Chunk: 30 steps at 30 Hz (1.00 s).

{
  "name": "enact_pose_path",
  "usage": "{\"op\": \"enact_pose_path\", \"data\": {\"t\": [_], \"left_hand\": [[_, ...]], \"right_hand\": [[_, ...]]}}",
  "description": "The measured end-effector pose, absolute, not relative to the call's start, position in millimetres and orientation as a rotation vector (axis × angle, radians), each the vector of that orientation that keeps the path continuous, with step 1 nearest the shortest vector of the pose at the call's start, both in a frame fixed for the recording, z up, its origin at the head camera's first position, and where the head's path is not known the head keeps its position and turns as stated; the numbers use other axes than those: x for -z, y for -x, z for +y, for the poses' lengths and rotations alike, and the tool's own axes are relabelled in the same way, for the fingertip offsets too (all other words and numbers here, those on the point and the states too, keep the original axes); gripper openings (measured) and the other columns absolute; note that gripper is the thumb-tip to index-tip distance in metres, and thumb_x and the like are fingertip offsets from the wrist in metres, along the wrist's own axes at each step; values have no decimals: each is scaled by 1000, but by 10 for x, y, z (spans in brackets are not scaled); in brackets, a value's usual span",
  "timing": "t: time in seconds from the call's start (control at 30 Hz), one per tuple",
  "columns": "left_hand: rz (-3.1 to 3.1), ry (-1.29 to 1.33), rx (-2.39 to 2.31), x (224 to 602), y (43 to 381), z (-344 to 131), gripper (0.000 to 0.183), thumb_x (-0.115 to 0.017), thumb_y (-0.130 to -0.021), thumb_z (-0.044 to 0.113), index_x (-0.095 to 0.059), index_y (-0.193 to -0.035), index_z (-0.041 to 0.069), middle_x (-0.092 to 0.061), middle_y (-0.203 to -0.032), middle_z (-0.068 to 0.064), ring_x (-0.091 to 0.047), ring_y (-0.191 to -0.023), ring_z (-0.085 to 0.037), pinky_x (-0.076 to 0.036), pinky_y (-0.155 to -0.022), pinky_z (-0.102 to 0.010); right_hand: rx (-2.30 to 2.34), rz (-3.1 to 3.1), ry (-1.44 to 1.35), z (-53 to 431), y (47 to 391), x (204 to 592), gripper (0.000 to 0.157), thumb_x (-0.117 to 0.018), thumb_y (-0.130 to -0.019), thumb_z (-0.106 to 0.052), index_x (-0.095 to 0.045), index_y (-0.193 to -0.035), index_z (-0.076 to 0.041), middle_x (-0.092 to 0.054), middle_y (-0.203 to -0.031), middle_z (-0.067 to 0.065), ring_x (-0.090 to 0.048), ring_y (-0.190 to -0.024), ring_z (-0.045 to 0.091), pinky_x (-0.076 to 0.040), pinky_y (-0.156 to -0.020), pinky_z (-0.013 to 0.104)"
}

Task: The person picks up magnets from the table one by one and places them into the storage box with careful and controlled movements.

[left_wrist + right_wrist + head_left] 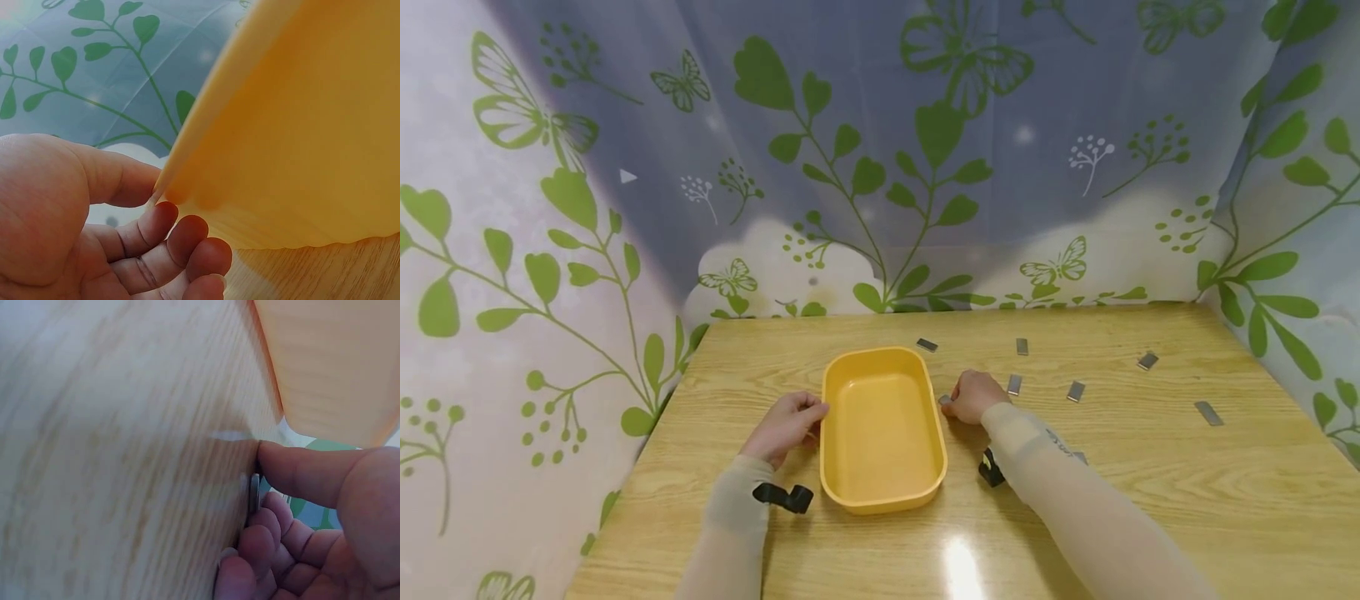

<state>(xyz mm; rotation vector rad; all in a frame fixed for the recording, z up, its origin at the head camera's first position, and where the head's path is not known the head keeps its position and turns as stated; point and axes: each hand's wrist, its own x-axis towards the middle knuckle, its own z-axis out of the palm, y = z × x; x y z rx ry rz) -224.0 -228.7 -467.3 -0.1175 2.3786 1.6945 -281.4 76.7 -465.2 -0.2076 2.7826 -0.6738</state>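
Observation:
A deep yellow plastic tray (883, 507) with rounded corners stands on the wooden table. My left hand (785, 427) pinches its left wall at the rim, thumb on one side and curled fingers below; the wall is large in the left wrist view (300, 137). On the other side, my right hand (976, 397) is low at the tabletop, close to the tray. Its thumb and curled fingers close around a small flat grey metal piece (254, 492), which lies at the fingertips. In the head view that metal piece (945, 400) shows just beyond the fingertips.
Several similar grey pieces lie scattered to the right, such as one piece (1014, 384) near the right hand and another (1208, 412) far right. One dark piece (927, 344) lies behind the tray. A patterned curtain (865, 208) hangs at the table's back edge.

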Motion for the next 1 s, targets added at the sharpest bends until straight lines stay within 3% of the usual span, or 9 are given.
{"op": "enact_pose_path", "data": {"t": [1.0], "left_hand": [[2371,97,-1706,4648,2222,-2300,25,-56,-98,20,-58,-104,-4,-61,-89,-15,-58,-74,-22,-49,-65,-36]], "right_hand": [[607,2774,274,764,2779,4617,15,-69,-85,-23,-66,-87,-8,-63,-89,4,-58,-82,20,-49,-74,36]]}}
